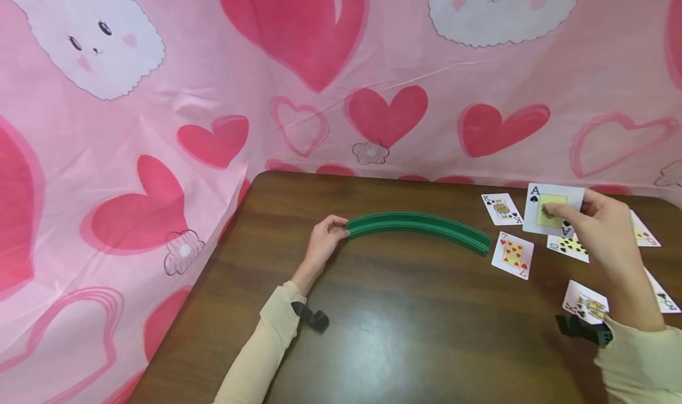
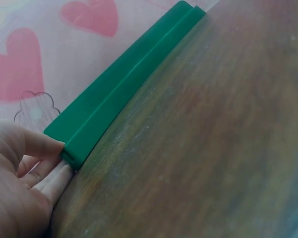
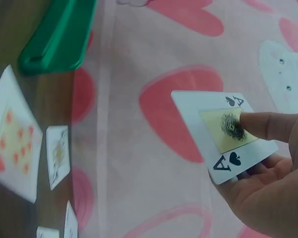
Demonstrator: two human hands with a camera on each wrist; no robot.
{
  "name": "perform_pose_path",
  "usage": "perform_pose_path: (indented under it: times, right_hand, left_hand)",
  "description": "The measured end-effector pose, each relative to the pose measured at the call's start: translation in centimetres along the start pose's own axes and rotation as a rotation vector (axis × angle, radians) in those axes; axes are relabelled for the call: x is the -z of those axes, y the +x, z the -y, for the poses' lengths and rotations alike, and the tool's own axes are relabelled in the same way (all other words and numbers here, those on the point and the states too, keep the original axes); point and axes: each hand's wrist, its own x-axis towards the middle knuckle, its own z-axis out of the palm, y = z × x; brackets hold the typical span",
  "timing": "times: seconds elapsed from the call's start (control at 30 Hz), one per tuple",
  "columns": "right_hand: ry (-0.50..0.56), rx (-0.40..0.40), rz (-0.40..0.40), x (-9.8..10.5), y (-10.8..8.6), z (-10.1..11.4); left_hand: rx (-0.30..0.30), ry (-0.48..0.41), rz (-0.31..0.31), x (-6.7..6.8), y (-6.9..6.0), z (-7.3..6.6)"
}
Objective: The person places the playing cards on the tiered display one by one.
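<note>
Left hand (image 1: 323, 238) pinches left end of green rack (image 1: 418, 221) on surface (image 1: 405, 309); right hand (image 1: 611, 226) pinches ace of spades (image 1: 554, 194), raised near 7 of hearts (image 1: 513, 255). Likely card-loading; next calls for squaring ace to rack.

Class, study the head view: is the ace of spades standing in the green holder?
No, the right hand pinches the ace of spades between thumb and fingers, apart from the green holder.

The left sleeve (image 1: 256, 356) and right sleeve (image 1: 642, 362) are plain pale beige and softly creased, with a black left wristband (image 1: 301, 310) and a black right wristband (image 1: 572, 326) at the cuffs, each bearing a small, chunky dark fitting (image 1: 319, 321).
</note>
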Motion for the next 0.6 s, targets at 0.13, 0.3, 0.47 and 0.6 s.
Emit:
perform_pose_path:
  times: [0.13,0.3,0.47,0.6]
  right_hand:
    - [0.091,-0.011,-0.016,-0.7,0.3,0.7]
    - [0.281,-0.035,-0.018,-1.7,0.8,1.2]
    - [0.341,-0.006,0.008,-3.2,1.3,2.1]
    - [0.356,0.02,0.019,-4.3,1.5,2.6]
  left_hand:
    - [-0.003,0.015,0.002,0.0,0.0,0.2]
    - [0.004,0.018,0.001,0.0,0.1,0.2]
    - [0.012,0.021,0.004,0.1,0.0,-0.3]
    - [0.004,0.019,-0.009,-0.1,0.0,-0.3]
